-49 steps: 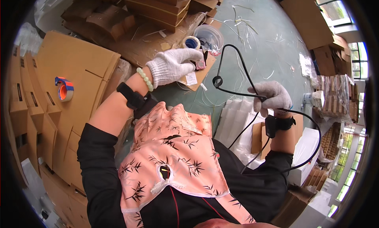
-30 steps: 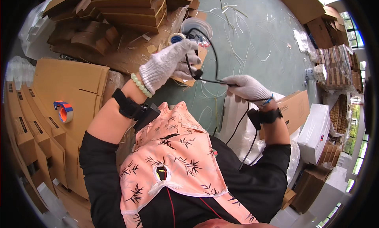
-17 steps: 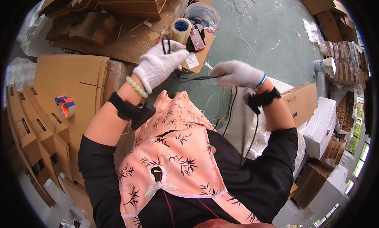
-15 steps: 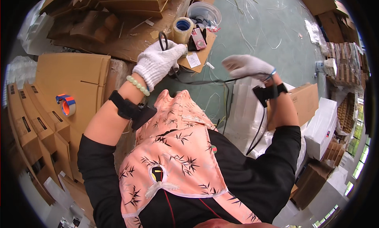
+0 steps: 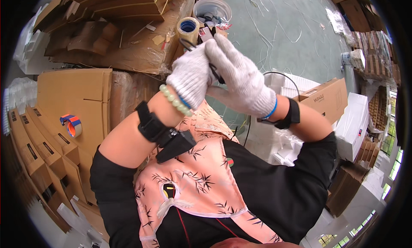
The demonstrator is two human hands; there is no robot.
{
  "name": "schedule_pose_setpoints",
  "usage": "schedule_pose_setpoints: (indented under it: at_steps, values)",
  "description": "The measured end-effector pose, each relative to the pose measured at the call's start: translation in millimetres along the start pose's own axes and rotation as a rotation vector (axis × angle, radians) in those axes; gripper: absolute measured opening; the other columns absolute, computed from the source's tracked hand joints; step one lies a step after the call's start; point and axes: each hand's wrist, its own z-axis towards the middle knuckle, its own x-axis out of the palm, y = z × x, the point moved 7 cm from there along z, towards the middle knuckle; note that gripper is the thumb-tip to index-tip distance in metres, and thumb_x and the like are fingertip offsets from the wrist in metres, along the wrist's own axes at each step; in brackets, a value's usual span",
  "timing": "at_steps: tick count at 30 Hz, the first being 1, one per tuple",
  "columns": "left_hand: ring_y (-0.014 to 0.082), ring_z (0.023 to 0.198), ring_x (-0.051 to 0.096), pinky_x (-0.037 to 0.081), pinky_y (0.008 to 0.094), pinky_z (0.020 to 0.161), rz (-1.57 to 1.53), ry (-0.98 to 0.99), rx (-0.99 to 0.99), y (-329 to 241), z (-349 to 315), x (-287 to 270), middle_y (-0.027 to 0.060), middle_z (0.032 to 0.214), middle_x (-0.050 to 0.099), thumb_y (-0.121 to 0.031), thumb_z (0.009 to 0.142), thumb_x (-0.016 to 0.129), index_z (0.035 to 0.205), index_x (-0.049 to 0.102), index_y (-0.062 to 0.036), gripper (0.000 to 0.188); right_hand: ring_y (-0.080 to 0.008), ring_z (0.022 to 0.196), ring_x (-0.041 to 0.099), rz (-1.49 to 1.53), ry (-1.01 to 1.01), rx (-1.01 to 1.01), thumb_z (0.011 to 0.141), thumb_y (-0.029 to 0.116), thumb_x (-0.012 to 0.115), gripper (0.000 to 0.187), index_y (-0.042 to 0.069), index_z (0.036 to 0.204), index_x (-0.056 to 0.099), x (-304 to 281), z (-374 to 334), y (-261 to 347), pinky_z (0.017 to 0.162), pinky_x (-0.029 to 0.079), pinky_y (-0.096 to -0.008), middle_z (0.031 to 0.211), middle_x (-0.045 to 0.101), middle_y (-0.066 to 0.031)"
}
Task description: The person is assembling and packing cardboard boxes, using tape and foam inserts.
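Both my hands wear white knit gloves and meet in front of me above the apron. My left hand [image 5: 191,72] is closed round a black cable [image 5: 187,42], whose small loop sticks out past the knuckles. Against it lies my right hand [image 5: 244,78], fingers stretched out and thumb apart, its palm turned to the left hand. Dark cable shows between the two hands, and another stretch arcs out beyond the right wrist. How the cable runs inside the palms is hidden.
Clear tape rolls [image 5: 188,30] and a translucent bucket [image 5: 228,11] stand ahead. At left are flat cardboard boxes [image 5: 71,89] with a blue-and-orange tape dispenser [image 5: 73,126]. A cardboard box [image 5: 324,100] and white foam lie at right. Straps [image 5: 268,37] litter the floor.
My right hand has swung left and come up against the left hand. The cable stretched between them has drawn into a bundle. My left hand has shifted slightly right and nearer.
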Motion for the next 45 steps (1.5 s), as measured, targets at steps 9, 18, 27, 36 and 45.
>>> schedule_pose_setpoints:
  at_steps: [9, 18, 27, 36, 45]
  values:
    - [0.0274, 0.111, 0.057, 0.045, 0.0381, 0.099, -0.479, 0.319, -0.536, -16.5, -55.8, 24.0, 0.0156, 0.125, 0.055, -0.026, 0.094, 0.053, 0.129, 0.046, 0.0012, 0.045, -0.02, 0.073, 0.065, 0.319, 0.163, 0.387, 0.084, -0.003, 0.058, 0.052, 0.0, 0.134, 0.045, 10.4, -65.0, -46.5, 0.065, 0.053, -0.0289, 0.095, 0.067, -0.013]
    - [0.0335, 0.08, 0.066, 0.053, 0.0388, 0.076, 0.226, 0.833, 0.068, -41.1, -129.6, 28.9, 0.0137, 0.098, 0.068, -0.026, 0.091, 0.051, 0.119, 0.063, -0.0111, 0.034, -0.0354, 0.094, 0.063, 0.523, 0.722, 0.465, 0.087, 0.013, 0.057, 0.038, 0.012, 0.125, 0.056, 16.8, -151.7, -44.2, 0.08, 0.051, -0.0383, 0.103, 0.065, -0.0189]
    - [0.03, 0.084, 0.066, 0.051, 0.0405, 0.073, 0.841, 1.102, -0.126, 38.8, -83.9, 71.7, 0.0118, 0.091, 0.069, -0.039, 0.085, 0.052, 0.104, 0.068, -0.017, 0.034, -0.0324, 0.077, 0.064, 0.301, 0.932, 0.192, 0.082, 0.011, 0.055, 0.048, 0.018, 0.13, 0.051, 26.5, -139.9, 2.5, 0.061, 0.05, -0.0414, 0.088, 0.061, -0.012]
    - [0.0321, 0.086, 0.066, 0.052, 0.0424, 0.074, 1.045, 1.132, -0.098, 70.5, -87.4, 89.2, 0.0126, 0.092, 0.069, -0.038, 0.084, 0.051, 0.095, 0.072, -0.0144, 0.033, -0.029, 0.064, 0.066, -0.13, 1.141, -0.037, 0.088, 0.022, 0.049, 0.021, 0.009, 0.105, 0.048, 38.2, -127.2, 27.3, 0.043, 0.048, -0.0427, 0.082, 0.061, -0.0101]
    - [0.0282, 0.082, 0.063, 0.051, 0.0379, 0.072, 0.851, 0.848, 0.02, 81.2, -71.4, 84.5, 0.0103, 0.091, 0.062, -0.041, 0.086, 0.05, 0.089, 0.072, -0.0156, 0.034, -0.0345, 0.085, 0.065, 0.197, 1.183, 0.225, 0.085, 0.031, 0.057, 0.036, 0.008, 0.113, 0.052, 99.2, -137.9, 10.4, 0.066, 0.052, -0.0449, 0.097, 0.063, -0.0152]
